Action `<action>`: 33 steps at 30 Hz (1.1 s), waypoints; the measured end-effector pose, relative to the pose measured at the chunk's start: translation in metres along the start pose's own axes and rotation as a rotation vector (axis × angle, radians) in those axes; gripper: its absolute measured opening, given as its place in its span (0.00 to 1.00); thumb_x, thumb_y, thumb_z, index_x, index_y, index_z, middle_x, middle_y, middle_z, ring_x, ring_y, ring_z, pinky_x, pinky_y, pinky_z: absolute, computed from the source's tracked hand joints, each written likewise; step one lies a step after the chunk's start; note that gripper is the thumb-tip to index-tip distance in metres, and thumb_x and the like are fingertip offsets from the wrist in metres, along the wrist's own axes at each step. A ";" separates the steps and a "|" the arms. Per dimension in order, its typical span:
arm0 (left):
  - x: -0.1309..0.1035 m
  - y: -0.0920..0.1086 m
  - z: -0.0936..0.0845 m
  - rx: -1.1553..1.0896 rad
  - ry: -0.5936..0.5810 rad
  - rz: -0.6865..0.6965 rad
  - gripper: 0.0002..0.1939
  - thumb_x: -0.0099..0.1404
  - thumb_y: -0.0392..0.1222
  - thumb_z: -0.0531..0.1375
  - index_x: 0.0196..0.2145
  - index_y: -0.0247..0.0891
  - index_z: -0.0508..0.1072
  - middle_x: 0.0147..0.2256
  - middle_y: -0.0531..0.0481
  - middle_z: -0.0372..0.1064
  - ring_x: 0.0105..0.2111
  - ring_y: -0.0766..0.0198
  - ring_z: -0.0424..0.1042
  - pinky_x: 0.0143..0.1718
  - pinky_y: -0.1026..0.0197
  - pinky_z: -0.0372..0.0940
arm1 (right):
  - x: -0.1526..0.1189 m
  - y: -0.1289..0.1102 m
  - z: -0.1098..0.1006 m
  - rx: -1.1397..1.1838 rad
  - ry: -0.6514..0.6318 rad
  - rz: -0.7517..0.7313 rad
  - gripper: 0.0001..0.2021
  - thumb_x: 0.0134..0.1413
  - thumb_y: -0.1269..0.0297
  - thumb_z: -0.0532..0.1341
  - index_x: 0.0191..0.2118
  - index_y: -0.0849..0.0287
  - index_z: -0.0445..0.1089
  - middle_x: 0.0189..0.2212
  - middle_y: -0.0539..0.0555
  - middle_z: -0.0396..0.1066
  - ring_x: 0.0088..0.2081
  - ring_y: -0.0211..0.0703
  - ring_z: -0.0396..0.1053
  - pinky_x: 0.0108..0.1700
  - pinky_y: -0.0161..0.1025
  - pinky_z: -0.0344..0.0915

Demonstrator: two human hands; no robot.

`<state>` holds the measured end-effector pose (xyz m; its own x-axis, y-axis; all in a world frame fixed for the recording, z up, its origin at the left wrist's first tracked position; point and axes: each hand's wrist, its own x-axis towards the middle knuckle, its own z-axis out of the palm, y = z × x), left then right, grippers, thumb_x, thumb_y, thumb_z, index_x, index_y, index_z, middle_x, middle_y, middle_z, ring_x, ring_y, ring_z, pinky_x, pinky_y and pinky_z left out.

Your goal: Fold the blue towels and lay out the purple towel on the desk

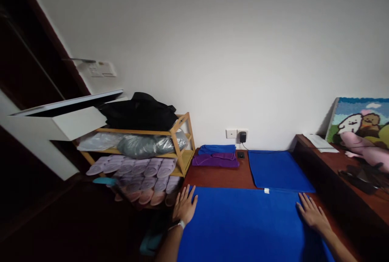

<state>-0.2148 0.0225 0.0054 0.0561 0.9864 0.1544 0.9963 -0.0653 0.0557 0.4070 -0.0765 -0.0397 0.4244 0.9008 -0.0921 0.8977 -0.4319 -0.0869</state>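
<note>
A large blue cloth (243,225) is spread flat over the reddish-brown wooden surface (219,178), with a small white tag (266,191) at its far edge. My left hand (184,205), a watch on its wrist, rests at the cloth's far left corner with fingers stretched out. At the far right corner, my right hand (313,213) lies palm down, fingers extended. Neither hand grips anything. Beyond the far edge lies another blue cloth (278,168), folded flat. A folded purple cloth (215,159) and a blue folded cloth (217,149) sit further left, near the wall.
At left stands a wooden rack (182,148) with several slippers (152,167), plastic-wrapped items and a black bag (141,112). A plug (242,136) with a cord sits in the wall socket. On the raised right ledge are a pink plush toy (367,152) and a picture (361,118).
</note>
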 end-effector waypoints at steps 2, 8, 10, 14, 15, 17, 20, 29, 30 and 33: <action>-0.001 0.000 -0.001 -0.005 0.008 0.003 0.29 0.75 0.53 0.46 0.70 0.48 0.56 0.72 0.47 0.48 0.71 0.55 0.49 0.70 0.44 0.45 | -0.003 -0.017 -0.015 -0.036 -0.001 0.005 0.35 0.63 0.53 0.41 0.72 0.59 0.51 0.73 0.55 0.47 0.73 0.55 0.45 0.70 0.59 0.47; -0.003 0.000 -0.002 -0.052 0.011 0.004 0.29 0.75 0.52 0.47 0.70 0.49 0.56 0.72 0.47 0.48 0.71 0.54 0.49 0.70 0.43 0.44 | -0.063 -0.207 -0.053 0.076 0.141 -0.426 0.33 0.64 0.60 0.44 0.71 0.67 0.53 0.72 0.60 0.51 0.72 0.52 0.47 0.72 0.50 0.43; -0.003 0.000 -0.002 -0.064 0.013 0.000 0.29 0.75 0.52 0.47 0.70 0.48 0.56 0.72 0.46 0.48 0.71 0.54 0.49 0.70 0.44 0.44 | -0.094 -0.291 -0.049 0.192 0.068 -0.574 0.32 0.66 0.57 0.44 0.72 0.62 0.50 0.73 0.55 0.48 0.73 0.48 0.43 0.73 0.49 0.40; -0.002 -0.003 0.003 -0.071 0.031 0.003 0.29 0.75 0.52 0.46 0.70 0.47 0.56 0.72 0.46 0.49 0.71 0.54 0.50 0.70 0.44 0.45 | -0.132 -0.399 -0.026 0.320 -0.084 -0.732 0.33 0.69 0.50 0.39 0.74 0.57 0.44 0.74 0.51 0.42 0.74 0.47 0.37 0.74 0.52 0.36; -0.001 -0.004 0.005 -0.067 0.035 0.003 0.29 0.75 0.52 0.46 0.70 0.47 0.57 0.72 0.45 0.49 0.71 0.54 0.50 0.70 0.44 0.45 | -0.133 -0.406 -0.021 0.329 -0.105 -0.749 0.33 0.70 0.49 0.38 0.74 0.57 0.44 0.74 0.51 0.41 0.74 0.47 0.36 0.74 0.52 0.35; 0.000 -0.005 0.008 -0.052 0.040 -0.001 0.29 0.75 0.51 0.46 0.70 0.46 0.57 0.72 0.45 0.49 0.71 0.54 0.50 0.70 0.44 0.45 | -0.126 -0.398 -0.017 0.324 -0.117 -0.749 0.33 0.70 0.48 0.38 0.74 0.56 0.43 0.74 0.51 0.41 0.74 0.47 0.36 0.74 0.54 0.33; 0.003 -0.005 0.010 -0.030 0.040 0.000 0.29 0.75 0.52 0.46 0.70 0.46 0.57 0.72 0.45 0.49 0.71 0.54 0.50 0.70 0.44 0.45 | -0.106 -0.336 -0.019 0.275 -0.082 -0.631 0.33 0.69 0.46 0.39 0.74 0.55 0.44 0.73 0.49 0.43 0.74 0.47 0.37 0.74 0.54 0.34; 0.007 -0.005 0.013 -0.023 0.055 0.002 0.29 0.74 0.51 0.47 0.70 0.46 0.58 0.72 0.45 0.49 0.71 0.54 0.50 0.70 0.44 0.46 | -0.041 -0.056 -0.004 0.054 0.052 -0.178 0.34 0.66 0.44 0.38 0.73 0.49 0.47 0.73 0.47 0.47 0.74 0.49 0.41 0.72 0.55 0.40; 0.007 -0.005 0.013 -0.020 0.054 0.000 0.29 0.74 0.51 0.47 0.70 0.46 0.58 0.72 0.45 0.49 0.71 0.54 0.50 0.70 0.44 0.46 | -0.032 -0.038 -0.002 0.036 0.056 -0.132 0.35 0.65 0.45 0.38 0.73 0.51 0.47 0.73 0.48 0.47 0.74 0.49 0.41 0.72 0.55 0.41; 0.009 -0.007 0.013 -0.007 0.040 -0.001 0.29 0.74 0.52 0.47 0.70 0.46 0.57 0.72 0.45 0.50 0.71 0.54 0.50 0.70 0.44 0.45 | -0.014 -0.006 0.003 0.019 0.067 -0.073 0.37 0.64 0.45 0.36 0.74 0.54 0.46 0.74 0.50 0.45 0.74 0.49 0.39 0.72 0.53 0.42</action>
<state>-0.2199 0.0334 -0.0065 0.0526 0.9796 0.1941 0.9959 -0.0659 0.0624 0.3953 -0.0869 -0.0405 0.3654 0.9306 -0.0187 0.9244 -0.3652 -0.1099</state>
